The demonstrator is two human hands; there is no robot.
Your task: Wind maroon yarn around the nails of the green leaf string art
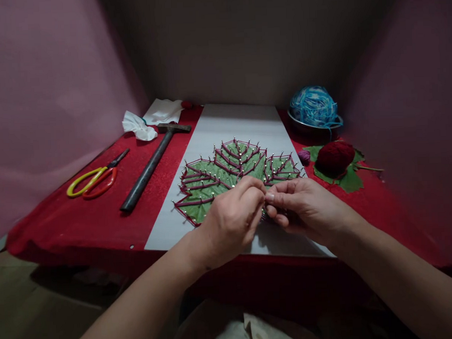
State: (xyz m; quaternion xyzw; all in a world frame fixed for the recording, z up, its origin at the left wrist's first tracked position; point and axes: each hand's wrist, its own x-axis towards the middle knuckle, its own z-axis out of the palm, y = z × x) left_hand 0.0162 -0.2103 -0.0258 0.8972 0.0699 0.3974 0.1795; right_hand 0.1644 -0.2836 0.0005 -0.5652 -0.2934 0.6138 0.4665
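A green leaf (201,169) lies on a pale board (242,116), ringed and crossed by several upright nails. Dark red yarn (197,201) runs from nail to nail along its edge and veins. Over the leaf's near part, my left hand (237,214) is closed, with its fingertips pinched together. My right hand (298,204) meets it there, thumb pressed against the fingers. Whatever the two pinches hold is too small and too hidden to name. Both hands cover the lower middle of the leaf.
On the red cloth at left lie scissors (95,180), a hammer (154,165) and crumpled white tissue (139,127). At right are blue yarn (313,105) in a metal bowl (314,127), a dark red yarn ball (335,157) on green leaves (350,180), and a small purple ball (304,157).
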